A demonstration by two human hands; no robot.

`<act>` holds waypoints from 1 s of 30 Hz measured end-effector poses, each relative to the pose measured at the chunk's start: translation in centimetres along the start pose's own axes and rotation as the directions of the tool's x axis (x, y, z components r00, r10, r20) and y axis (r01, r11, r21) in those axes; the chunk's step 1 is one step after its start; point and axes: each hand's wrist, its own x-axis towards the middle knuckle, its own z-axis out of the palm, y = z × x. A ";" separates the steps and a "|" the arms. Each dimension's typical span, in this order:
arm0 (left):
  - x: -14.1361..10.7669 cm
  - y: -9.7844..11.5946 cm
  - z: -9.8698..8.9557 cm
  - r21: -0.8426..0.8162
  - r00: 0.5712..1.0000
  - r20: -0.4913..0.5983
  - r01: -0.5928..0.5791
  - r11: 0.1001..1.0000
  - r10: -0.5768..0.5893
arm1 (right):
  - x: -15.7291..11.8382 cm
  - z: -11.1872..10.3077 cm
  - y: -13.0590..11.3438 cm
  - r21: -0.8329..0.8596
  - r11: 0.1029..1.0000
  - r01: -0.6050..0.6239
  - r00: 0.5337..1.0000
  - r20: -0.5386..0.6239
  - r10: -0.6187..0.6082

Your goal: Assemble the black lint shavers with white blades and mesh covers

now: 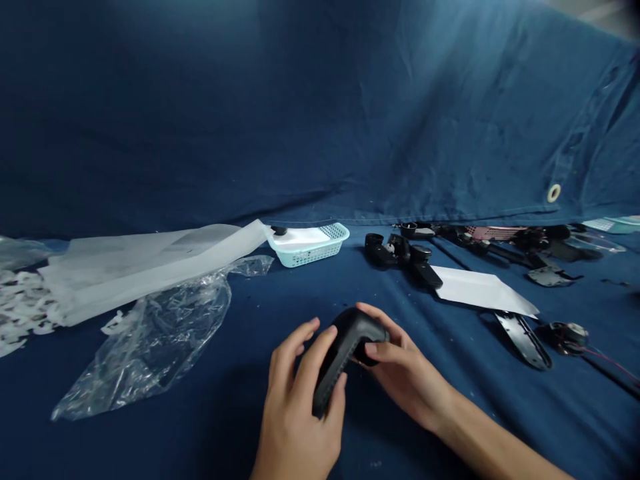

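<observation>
Between my two hands, low in the middle of the view, is a curved black plastic part (345, 350), bent near its upper end. My left hand (303, 400) grips its lower, longer section, with the fingers on the left side and the thumb on the near side. My right hand (407, 373) holds the bent upper end, thumb in front and fingers behind. The part is tilted and held above the blue cloth (225, 427). Its underside is hidden by my fingers.
Clear plastic bag (165, 340) and white foam sheets (150, 267) lie left. A light-blue basket (310, 253) stands ahead. Right are black parts (400, 253), white paper (480, 288), a shell piece (523, 340) and a motor with wires (570, 337). A blue curtain (320, 113) hangs behind.
</observation>
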 end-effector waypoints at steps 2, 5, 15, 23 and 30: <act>0.1 -0.2 -0.2 -0.098 0.981 0.124 0.159 0.982 -0.147 | -0.1 -0.1 -0.2 -0.040 0.998 0.046 0.999 -0.027 -0.047; 0.4 -0.4 -0.6 -0.230 0.896 0.321 0.389 0.892 -0.308 | -0.4 -0.2 -0.4 -0.077 0.993 0.092 0.995 -0.023 -0.094; 0.0 -0.3 -0.1 0.070 0.997 -0.076 -0.026 0.997 0.031 | -0.6 0.5 1.1 0.041 0.998 -0.053 0.988 0.150 0.046; -0.1 0.2 -1.0 -0.207 0.991 0.129 0.060 0.976 -0.034 | 0.3 0.2 -0.1 0.192 0.941 -0.277 0.956 0.154 0.250; 1.3 0.4 -0.4 -0.592 0.709 0.624 0.704 0.392 -0.329 | -0.1 0.2 0.0 0.035 0.999 -0.023 0.997 0.081 0.020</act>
